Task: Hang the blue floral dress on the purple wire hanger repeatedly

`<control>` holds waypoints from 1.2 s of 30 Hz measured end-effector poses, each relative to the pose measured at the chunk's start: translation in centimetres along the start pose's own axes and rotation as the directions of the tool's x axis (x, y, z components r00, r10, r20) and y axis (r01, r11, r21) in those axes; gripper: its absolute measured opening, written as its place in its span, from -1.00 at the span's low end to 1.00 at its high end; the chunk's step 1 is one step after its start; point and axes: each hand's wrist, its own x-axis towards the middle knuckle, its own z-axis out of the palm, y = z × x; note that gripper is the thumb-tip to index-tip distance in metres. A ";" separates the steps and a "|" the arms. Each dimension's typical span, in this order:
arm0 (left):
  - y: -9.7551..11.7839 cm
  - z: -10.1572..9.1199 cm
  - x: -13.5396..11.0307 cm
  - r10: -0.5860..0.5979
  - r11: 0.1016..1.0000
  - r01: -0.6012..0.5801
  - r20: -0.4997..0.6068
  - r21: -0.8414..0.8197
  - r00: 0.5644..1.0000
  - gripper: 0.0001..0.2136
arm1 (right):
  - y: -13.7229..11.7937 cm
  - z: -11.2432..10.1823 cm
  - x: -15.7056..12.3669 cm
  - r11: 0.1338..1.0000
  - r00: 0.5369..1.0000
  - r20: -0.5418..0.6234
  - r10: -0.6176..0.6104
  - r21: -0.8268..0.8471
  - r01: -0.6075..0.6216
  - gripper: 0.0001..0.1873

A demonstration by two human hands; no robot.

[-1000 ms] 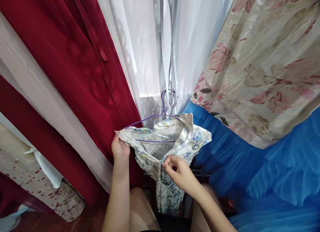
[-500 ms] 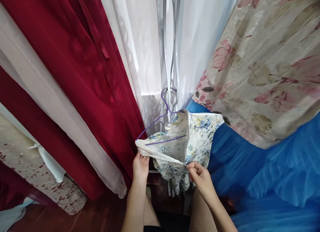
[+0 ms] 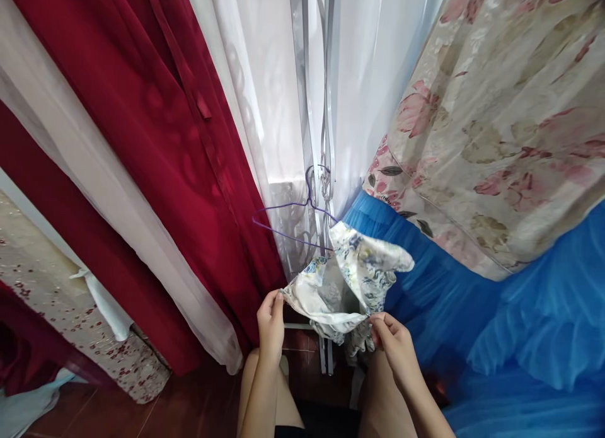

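A white garment with a blue and yellow floral print (image 3: 366, 268) hangs by one shoulder from the right arm of a purple wire hanger (image 3: 288, 205). The hanger's left arm is bare, and its hook sits on the metal bars. My left hand (image 3: 271, 315) pinches the garment's loose left shoulder edge, below the hanger's bare end. My right hand (image 3: 391, 337) is closed on the lower point of the neck opening, at the front. Between both hands the opening gapes, showing the pale inner side. The garment's lower part bunches beneath, partly hidden.
Long red fabric (image 3: 189, 154) and white fabric (image 3: 269, 97) hang at the left and centre. To the right are a pink floral cloth (image 3: 510, 148) and blue pleated fabric (image 3: 524, 305). Upright metal bars (image 3: 317, 79) stand in the middle, above a dark red tiled floor (image 3: 189, 406).
The garment's left shoulder has come off the hanger's left arm, and my left hand now pinches it. My right hand has shifted slightly right and down with the neckline.
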 end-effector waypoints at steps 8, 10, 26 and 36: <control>5.7 4.5 -3.9 -0.035 0.991 0.080 0.357 -0.112 0.933 -0.73 | 1.6 -1.0 -0.9 0.985 0.988 0.144 0.059 -0.171 -0.034 -0.56; 6.5 5.6 -5.2 0.051 0.998 -0.034 0.444 -0.046 0.894 -0.75 | 0.2 -0.5 -1.6 0.979 0.974 0.228 0.020 -0.202 0.027 -0.58; 4.4 3.2 -6.9 -0.243 0.946 -0.006 0.724 0.323 0.645 -0.65 | -3.3 3.9 -5.8 0.947 0.712 0.675 0.194 0.060 -0.315 -0.51; 1.7 0.0 -6.5 -0.135 0.834 -0.451 0.909 0.319 0.394 -0.59 | -5.5 0.5 -6.4 0.768 0.756 0.593 0.278 0.336 -0.546 -0.59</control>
